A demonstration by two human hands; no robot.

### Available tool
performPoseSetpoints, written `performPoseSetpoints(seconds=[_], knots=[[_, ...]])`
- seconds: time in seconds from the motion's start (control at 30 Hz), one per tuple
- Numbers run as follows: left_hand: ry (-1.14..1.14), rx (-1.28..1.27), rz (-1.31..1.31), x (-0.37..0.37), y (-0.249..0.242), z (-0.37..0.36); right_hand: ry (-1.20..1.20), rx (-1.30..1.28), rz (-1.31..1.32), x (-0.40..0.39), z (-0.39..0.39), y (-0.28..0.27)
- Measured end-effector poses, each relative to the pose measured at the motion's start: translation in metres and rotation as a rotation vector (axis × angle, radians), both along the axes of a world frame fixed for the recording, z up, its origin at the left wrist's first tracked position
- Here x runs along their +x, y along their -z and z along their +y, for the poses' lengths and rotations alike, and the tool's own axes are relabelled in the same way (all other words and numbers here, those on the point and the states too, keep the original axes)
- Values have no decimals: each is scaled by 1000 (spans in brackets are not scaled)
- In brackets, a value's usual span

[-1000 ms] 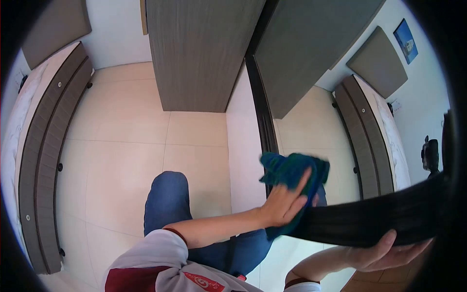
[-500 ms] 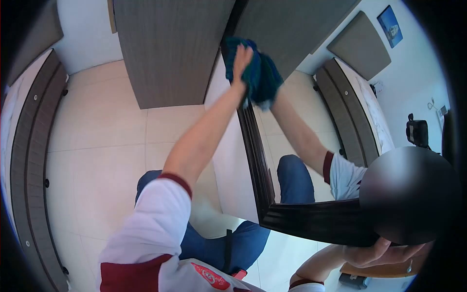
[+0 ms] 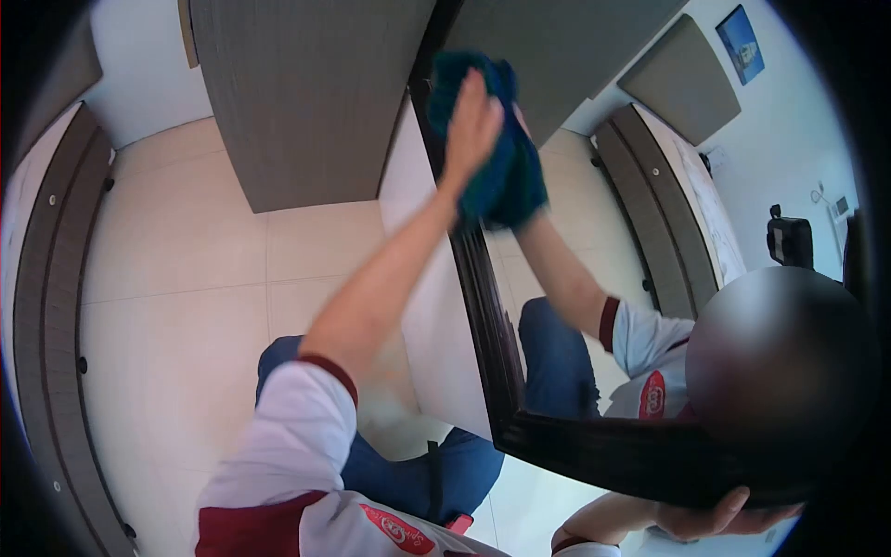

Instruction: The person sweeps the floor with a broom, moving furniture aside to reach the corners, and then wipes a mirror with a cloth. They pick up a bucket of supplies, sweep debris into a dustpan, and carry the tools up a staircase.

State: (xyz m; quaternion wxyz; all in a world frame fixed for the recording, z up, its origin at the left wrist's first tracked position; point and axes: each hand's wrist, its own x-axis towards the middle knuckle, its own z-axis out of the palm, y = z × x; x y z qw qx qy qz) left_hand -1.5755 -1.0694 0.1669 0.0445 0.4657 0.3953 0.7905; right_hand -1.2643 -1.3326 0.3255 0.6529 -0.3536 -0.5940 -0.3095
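A large mirror with a dark wooden frame point(image 3: 483, 306) stands tilted in front of me, and its glass reflects my arm and shirt. My left hand point(image 3: 471, 125) is stretched out and presses a teal cloth point(image 3: 506, 176) flat against the mirror's upper left part, near the frame's left edge. My right hand point(image 3: 719, 515) grips the frame's near bottom edge from underneath, at the lower right of the view.
A grey wardrobe point(image 3: 297, 93) stands behind the mirror. A bed with a dark base point(image 3: 46, 306) runs along the left side. Beige floor tiles point(image 3: 186, 260) lie between them. My knees in blue jeans point(image 3: 408, 473) are below the mirror.
My left hand swept the cloth from the mirror's lower part up to its top, then slid slightly down and right. The mirror tilted more upright. My right hand kept hold of the bottom edge.
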Motion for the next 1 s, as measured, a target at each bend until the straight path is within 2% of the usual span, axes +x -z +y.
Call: performPoseSetpoints(seconds=[0.13,0.2,0.23,0.27,0.33,0.37,0.4,0.43,0.5,0.53,0.63,0.7,0.77,0.8,0.9,0.97,1.0], knots=[[-210,-122,8,-99,39,134,-30,-11,3,-7,5,0],[-22,-160,-245,-87,37,121,-41,-16,-1,-9,10,-4],[237,-108,-452,-57,24,78,-45,-16,0,-8,10,-6],[-53,-141,-129,-14,11,16,-58,-10,7,-7,10,-7],[34,-198,-94,65,22,-76,-77,0,19,-6,10,-7],[33,-296,24,110,13,-141,-73,-1,25,-5,9,-6],[87,-158,136,147,19,-197,-68,-1,29,-5,8,-5],[154,-92,256,173,32,-233,-61,-3,28,-3,7,-5],[238,-141,326,182,42,-243,-32,-2,31,1,3,-1],[255,-204,352,176,41,-237,-17,0,26,2,1,1],[93,-83,324,129,10,-172,18,16,31,14,-6,7],[5,23,243,89,-8,-108,29,23,35,20,-9,6],[12,94,129,36,-12,-34,39,21,30,19,-7,8],[72,31,29,0,-10,0,39,21,27,13,-6,10],[685,64,-561,-93,17,95,24,10,23,4,-2,10],[700,1,-738,-112,28,115,19,5,25,3,1,7],[600,-22,-629,-101,34,116,15,8,27,3,2,5]])
